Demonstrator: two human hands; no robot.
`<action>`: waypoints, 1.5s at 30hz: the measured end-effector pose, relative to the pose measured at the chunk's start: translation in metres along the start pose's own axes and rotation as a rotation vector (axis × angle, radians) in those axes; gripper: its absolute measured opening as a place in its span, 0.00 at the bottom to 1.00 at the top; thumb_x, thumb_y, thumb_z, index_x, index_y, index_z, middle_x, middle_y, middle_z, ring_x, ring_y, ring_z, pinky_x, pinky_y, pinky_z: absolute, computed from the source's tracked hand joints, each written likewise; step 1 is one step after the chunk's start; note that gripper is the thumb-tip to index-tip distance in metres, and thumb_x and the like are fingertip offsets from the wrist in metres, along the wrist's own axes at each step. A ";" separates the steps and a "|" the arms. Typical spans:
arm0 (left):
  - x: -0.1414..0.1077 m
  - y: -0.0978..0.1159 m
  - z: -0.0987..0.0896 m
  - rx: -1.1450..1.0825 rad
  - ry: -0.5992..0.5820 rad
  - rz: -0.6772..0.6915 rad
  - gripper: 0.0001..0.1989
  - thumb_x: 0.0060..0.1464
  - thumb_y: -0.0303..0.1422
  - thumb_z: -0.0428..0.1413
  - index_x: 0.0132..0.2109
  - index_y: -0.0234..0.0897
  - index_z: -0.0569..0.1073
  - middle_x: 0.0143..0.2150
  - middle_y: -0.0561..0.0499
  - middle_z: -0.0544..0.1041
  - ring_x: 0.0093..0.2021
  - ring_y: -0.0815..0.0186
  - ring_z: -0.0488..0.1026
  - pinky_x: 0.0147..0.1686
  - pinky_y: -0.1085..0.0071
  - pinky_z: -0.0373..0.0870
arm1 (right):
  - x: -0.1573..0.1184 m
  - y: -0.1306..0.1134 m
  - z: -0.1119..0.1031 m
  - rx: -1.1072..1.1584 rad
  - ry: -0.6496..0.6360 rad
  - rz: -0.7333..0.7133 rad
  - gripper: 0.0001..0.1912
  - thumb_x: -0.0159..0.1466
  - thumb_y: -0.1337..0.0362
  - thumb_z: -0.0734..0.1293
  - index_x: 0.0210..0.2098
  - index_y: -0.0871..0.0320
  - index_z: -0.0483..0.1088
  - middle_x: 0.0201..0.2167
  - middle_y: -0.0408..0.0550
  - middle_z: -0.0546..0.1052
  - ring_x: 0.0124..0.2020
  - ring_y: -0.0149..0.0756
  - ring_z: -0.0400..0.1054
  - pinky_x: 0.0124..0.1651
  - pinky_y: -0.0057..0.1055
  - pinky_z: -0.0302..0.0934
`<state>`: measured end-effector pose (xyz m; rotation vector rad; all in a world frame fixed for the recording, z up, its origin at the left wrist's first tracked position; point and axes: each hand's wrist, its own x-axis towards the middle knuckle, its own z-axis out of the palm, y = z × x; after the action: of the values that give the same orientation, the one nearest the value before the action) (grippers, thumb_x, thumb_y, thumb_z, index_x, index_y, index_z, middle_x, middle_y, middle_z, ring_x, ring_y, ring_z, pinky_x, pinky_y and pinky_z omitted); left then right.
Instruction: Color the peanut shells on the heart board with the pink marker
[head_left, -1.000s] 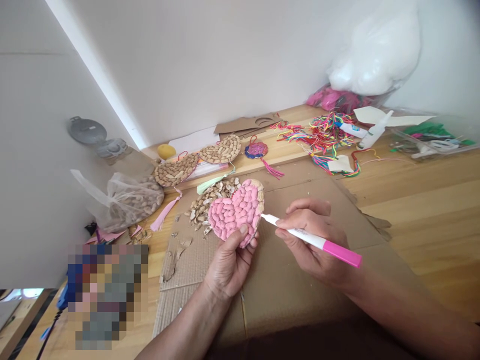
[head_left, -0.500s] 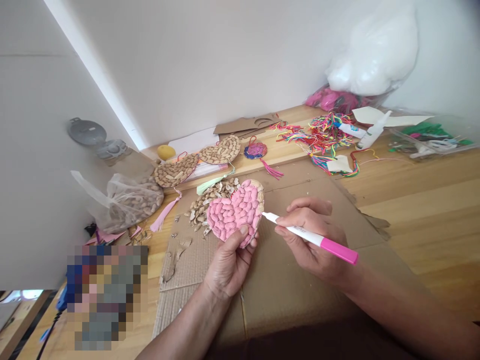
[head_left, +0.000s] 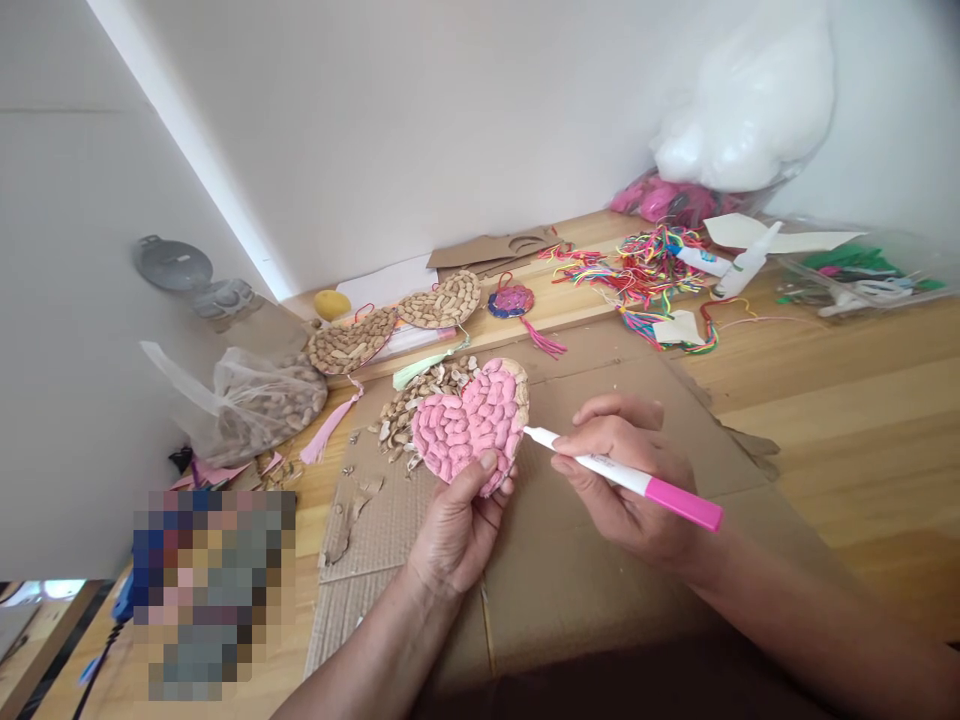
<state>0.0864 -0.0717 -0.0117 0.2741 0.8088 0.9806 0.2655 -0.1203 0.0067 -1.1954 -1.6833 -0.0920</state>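
Note:
My left hand (head_left: 461,520) grips a heart-shaped peanut-shell craft (head_left: 469,425) by its lower tip, thumb on the front. Most of its shells are pink; a strip along the upper right edge is still natural tan. In my right hand (head_left: 626,470) is a white marker with a pink end (head_left: 615,472), held like a pen. The marker's tip meets the heart's right edge, beside the tan shells. Behind the heart lies a pile of loose peanut shells (head_left: 397,420) on a cardboard sheet (head_left: 600,590).
Two shell-covered pieces (head_left: 351,342) with tassels and a small round purple ornament (head_left: 511,299) lie at the back. A bag of peanuts (head_left: 262,405) stands left. Colourful cords (head_left: 660,265), glue bottles (head_left: 746,262) and a clear box (head_left: 877,275) are at the right.
The marker has shifted very slightly, its pink end moving a little right and down. The heart and my left hand stay almost in place.

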 end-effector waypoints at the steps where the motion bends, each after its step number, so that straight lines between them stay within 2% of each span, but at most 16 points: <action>1: 0.000 0.000 0.000 0.001 0.002 -0.002 0.05 0.49 0.19 0.65 0.35 0.25 0.79 0.31 0.47 0.80 0.28 0.69 0.79 0.30 0.78 0.80 | 0.000 0.000 0.000 0.000 -0.006 -0.005 0.03 0.65 0.68 0.68 0.37 0.54 0.70 0.28 0.43 0.76 0.40 0.40 0.72 0.47 0.41 0.58; 18: 0.001 0.000 -0.002 0.016 -0.014 0.014 0.05 0.48 0.20 0.66 0.35 0.26 0.79 0.30 0.48 0.80 0.28 0.69 0.78 0.29 0.79 0.79 | 0.003 0.001 -0.001 -0.025 0.036 0.021 0.04 0.65 0.69 0.69 0.37 0.54 0.69 0.28 0.44 0.76 0.41 0.41 0.71 0.45 0.41 0.60; 24: -0.001 0.002 0.000 -0.020 0.010 -0.029 0.04 0.52 0.19 0.63 0.36 0.27 0.78 0.32 0.48 0.79 0.28 0.70 0.78 0.28 0.80 0.78 | -0.001 -0.005 0.000 0.056 -0.026 -0.003 0.04 0.65 0.69 0.69 0.38 0.53 0.70 0.28 0.43 0.76 0.41 0.40 0.72 0.45 0.39 0.59; 32: 0.001 0.003 0.000 -0.049 -0.030 -0.043 0.03 0.55 0.19 0.60 0.35 0.26 0.78 0.32 0.48 0.79 0.29 0.71 0.78 0.31 0.80 0.79 | -0.003 -0.011 0.005 0.070 -0.058 -0.042 0.04 0.65 0.69 0.69 0.36 0.53 0.71 0.28 0.41 0.77 0.41 0.39 0.73 0.46 0.40 0.56; 37: 0.000 0.003 0.000 -0.042 -0.009 -0.057 0.03 0.56 0.19 0.59 0.36 0.25 0.78 0.32 0.47 0.79 0.29 0.71 0.78 0.29 0.80 0.78 | -0.003 -0.008 0.003 0.049 -0.013 -0.013 0.05 0.64 0.69 0.70 0.38 0.54 0.70 0.29 0.42 0.77 0.41 0.38 0.72 0.46 0.39 0.57; 42: -0.001 0.003 0.000 -0.060 -0.016 -0.048 0.04 0.56 0.18 0.59 0.35 0.26 0.78 0.32 0.47 0.79 0.29 0.71 0.78 0.29 0.80 0.78 | -0.004 -0.010 0.004 0.093 -0.051 -0.029 0.05 0.64 0.69 0.70 0.36 0.54 0.70 0.28 0.41 0.77 0.40 0.39 0.72 0.46 0.40 0.57; 45: 0.000 0.003 0.000 -0.062 -0.019 -0.058 0.02 0.55 0.19 0.60 0.35 0.24 0.78 0.32 0.46 0.79 0.29 0.71 0.78 0.29 0.80 0.78 | -0.004 -0.009 0.004 0.074 -0.025 -0.011 0.05 0.64 0.69 0.70 0.37 0.54 0.70 0.29 0.42 0.77 0.41 0.39 0.72 0.46 0.40 0.57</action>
<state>0.0841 -0.0702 -0.0100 0.2047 0.7639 0.9456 0.2557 -0.1257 0.0057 -1.1367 -1.7005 -0.0211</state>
